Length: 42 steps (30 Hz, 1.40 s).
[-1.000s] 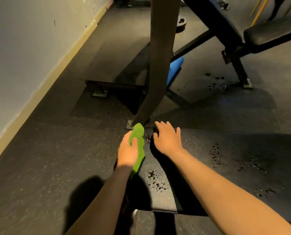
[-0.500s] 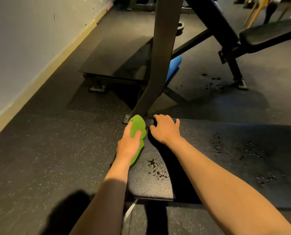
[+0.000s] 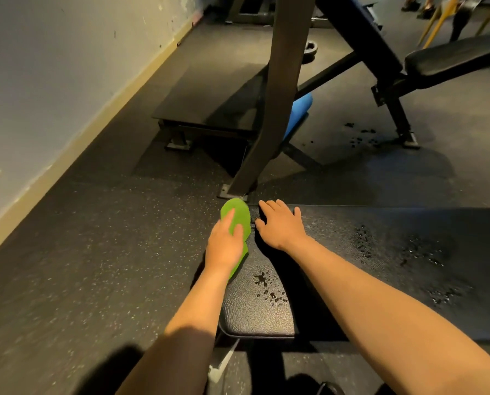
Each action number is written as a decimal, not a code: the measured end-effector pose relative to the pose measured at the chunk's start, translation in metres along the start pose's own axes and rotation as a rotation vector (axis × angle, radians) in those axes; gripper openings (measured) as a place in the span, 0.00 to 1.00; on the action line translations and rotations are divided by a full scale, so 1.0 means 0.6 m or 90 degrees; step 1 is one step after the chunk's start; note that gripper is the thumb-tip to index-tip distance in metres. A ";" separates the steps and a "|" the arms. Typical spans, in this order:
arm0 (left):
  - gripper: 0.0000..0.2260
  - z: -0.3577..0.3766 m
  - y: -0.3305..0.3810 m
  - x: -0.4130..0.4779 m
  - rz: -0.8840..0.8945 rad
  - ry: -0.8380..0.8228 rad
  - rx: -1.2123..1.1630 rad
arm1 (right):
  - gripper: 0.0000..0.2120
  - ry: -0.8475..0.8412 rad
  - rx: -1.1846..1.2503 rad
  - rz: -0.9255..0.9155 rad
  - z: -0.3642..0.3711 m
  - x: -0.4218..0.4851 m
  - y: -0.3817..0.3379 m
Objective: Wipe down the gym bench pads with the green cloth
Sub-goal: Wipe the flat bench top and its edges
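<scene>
The left hand [image 3: 226,246] grasps the green cloth [image 3: 237,216] at the far left corner of the black bench pad [image 3: 352,269], where the pad meets its left end; the thumb and one finger lie over the cloth, and the cloth hangs down along the left edge below the palm; the right hand [image 3: 280,228] rests flat on the pad just to the right of the cloth, its fingers released and spread, pointing to the far side; water drops [image 3: 269,292] sit on the pad near the left end, and more drops are on the right part; just beyond the cloth a dark steel post [image 3: 278,95] stands on the speckled rubber floor [image 3: 81,266]; behind the post is a blue roller pad [image 3: 300,108]; an adjustable bench [image 3: 452,58] stands at the far right.
</scene>
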<state>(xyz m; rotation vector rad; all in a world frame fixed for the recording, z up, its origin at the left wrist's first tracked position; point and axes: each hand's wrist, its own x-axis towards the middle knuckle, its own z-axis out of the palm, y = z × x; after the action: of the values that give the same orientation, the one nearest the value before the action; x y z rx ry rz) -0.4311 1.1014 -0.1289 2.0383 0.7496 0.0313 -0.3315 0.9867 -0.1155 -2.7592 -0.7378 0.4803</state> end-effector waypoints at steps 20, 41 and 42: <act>0.28 -0.043 -0.009 -0.116 -0.091 -0.067 -0.369 | 0.13 0.068 0.266 -0.219 0.061 -0.154 -0.051; 0.19 -0.026 -0.063 -0.231 -0.232 0.011 -0.090 | 0.16 -0.086 -0.040 -0.330 0.031 -0.067 -0.096; 0.18 -0.028 -0.054 -0.236 -0.233 0.020 -0.071 | 0.16 -0.113 -0.033 -0.362 0.039 -0.088 -0.097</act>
<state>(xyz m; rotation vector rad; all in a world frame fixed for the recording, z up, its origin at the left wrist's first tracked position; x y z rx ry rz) -0.5671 1.0530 -0.1075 1.7737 1.1062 -0.1019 -0.4092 1.0118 -0.1056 -2.4044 -1.5259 0.5833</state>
